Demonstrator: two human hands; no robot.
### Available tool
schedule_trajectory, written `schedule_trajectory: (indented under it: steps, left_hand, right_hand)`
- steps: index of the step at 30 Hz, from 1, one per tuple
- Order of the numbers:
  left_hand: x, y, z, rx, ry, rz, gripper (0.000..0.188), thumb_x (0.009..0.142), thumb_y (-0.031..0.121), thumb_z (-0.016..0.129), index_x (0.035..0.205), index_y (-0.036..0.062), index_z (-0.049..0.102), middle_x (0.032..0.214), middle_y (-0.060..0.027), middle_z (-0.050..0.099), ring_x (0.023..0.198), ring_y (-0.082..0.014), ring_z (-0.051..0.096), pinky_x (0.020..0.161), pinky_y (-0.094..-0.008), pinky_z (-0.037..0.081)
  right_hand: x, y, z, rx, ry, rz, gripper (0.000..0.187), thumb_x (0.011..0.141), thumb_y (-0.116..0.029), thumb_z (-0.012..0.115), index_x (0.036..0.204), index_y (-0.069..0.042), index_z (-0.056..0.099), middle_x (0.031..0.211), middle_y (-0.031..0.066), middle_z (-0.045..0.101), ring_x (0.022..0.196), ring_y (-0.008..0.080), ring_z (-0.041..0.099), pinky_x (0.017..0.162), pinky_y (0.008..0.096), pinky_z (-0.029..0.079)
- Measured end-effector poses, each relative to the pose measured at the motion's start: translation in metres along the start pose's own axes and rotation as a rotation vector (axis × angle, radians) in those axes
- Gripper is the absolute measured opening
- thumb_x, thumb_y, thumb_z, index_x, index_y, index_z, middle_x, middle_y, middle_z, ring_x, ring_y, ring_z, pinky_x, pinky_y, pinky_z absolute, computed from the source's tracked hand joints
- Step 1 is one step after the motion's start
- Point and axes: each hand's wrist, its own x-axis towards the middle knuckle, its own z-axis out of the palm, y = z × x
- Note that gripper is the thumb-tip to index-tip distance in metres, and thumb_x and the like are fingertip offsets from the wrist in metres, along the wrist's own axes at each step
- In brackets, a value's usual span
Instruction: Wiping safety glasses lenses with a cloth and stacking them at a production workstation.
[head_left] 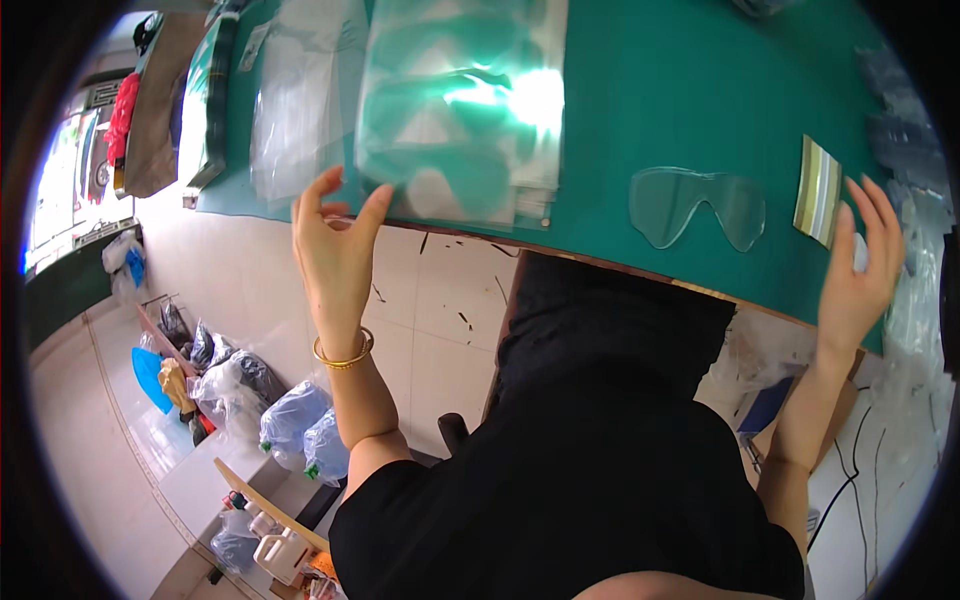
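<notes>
A clear goggle-shaped plastic lens (pixel 658 206) lies flat on the green tabletop (pixel 660 90), between my two hands. My left hand (pixel 338 245) hovers at the table's near edge, thumb and fingers apart, with nothing seen in it. Just beyond it are clear plastic bags (pixel 300 120) and a glossy stack of clear sleeves (pixel 440 150), which shows lens shapes. At the right, my right hand (pixel 862 265) has its thumb and fingers spread beside a striped yellow-and-grey card (pixel 818 190). A small pale patch shows between those fingers; I cannot tell whether it is held.
Crumpled clear plastic (pixel 915 240) is heaped along the right side. A stack of packs (pixel 205 110) stands at the table's left end. On the floor at lower left are large clear blue bottles (pixel 295 415) and several bags (pixel 235 385). Dark cables (pixel 850 470) lie at lower right.
</notes>
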Motion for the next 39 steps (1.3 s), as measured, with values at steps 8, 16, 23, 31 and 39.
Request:
schedule_trajectory:
  steps: [8, 16, 23, 31, 39]
  left_hand:
    - [0.003, -0.019, -0.012, -0.424, -0.19, -0.267, 0.027, 0.089, 0.02, 0.073, 0.076, -0.0018, 0.067, 0.064, 0.0001, 0.059, 0.055, -0.0058, 0.051, 0.051, -0.0194, 0.04]
    - [-0.001, -0.004, -0.017, -0.123, -0.014, -0.063, 0.023, 0.095, 0.017, 0.064, 0.107, -0.0007, 0.073, 0.082, -0.0028, 0.055, 0.07, -0.0087, 0.047, 0.063, -0.0258, 0.04]
    - [0.011, -0.006, -0.02, -0.507, -0.068, -0.031, 0.03, 0.096, 0.013, 0.06, 0.122, -0.0009, 0.067, 0.115, -0.0095, 0.064, 0.086, -0.011, 0.057, 0.068, -0.0215, 0.043]
    - [0.107, -0.019, -0.008, -0.843, -0.282, -0.206, 0.05, 0.098, 0.036, 0.057, 0.127, -0.0044, 0.058, 0.12, -0.016, 0.063, 0.098, -0.0192, 0.061, 0.08, -0.0264, 0.046]
    - [0.194, 0.009, 0.025, -0.86, -0.518, -0.304, 0.04, 0.093, 0.02, 0.067, 0.125, -0.0047, 0.06, 0.108, -0.0101, 0.066, 0.091, -0.0135, 0.061, 0.077, -0.0236, 0.048]
  right_hand:
    - [0.065, -0.165, 0.061, 0.845, -0.236, -0.482, 0.015, 0.084, -0.005, 0.069, 0.099, -0.005, 0.068, 0.102, 0.0085, 0.067, 0.093, 0.0274, 0.064, 0.08, 0.0353, 0.052]
    - [0.037, -0.241, 0.108, 0.264, -0.16, -0.828, 0.048, 0.078, -0.03, 0.075, 0.111, 0.004, 0.065, 0.125, 0.019, 0.061, 0.115, 0.0311, 0.058, 0.095, 0.0367, 0.052]
    - [0.041, -0.232, 0.108, 0.646, -0.232, -0.768, 0.037, 0.088, -0.027, 0.069, 0.11, 0.002, 0.066, 0.116, 0.0198, 0.067, 0.113, 0.0314, 0.064, 0.095, 0.0376, 0.053]
    - [0.052, -0.221, 0.103, 0.902, -0.233, -0.671, 0.029, 0.092, -0.022, 0.066, 0.114, -0.004, 0.066, 0.116, 0.0124, 0.068, 0.108, 0.0268, 0.066, 0.09, 0.0357, 0.056]
    - [0.056, -0.22, 0.108, 1.0, -0.169, -0.748, 0.04, 0.091, -0.029, 0.066, 0.129, -0.016, 0.062, 0.127, 0.0065, 0.064, 0.115, 0.0283, 0.062, 0.094, 0.0373, 0.054]
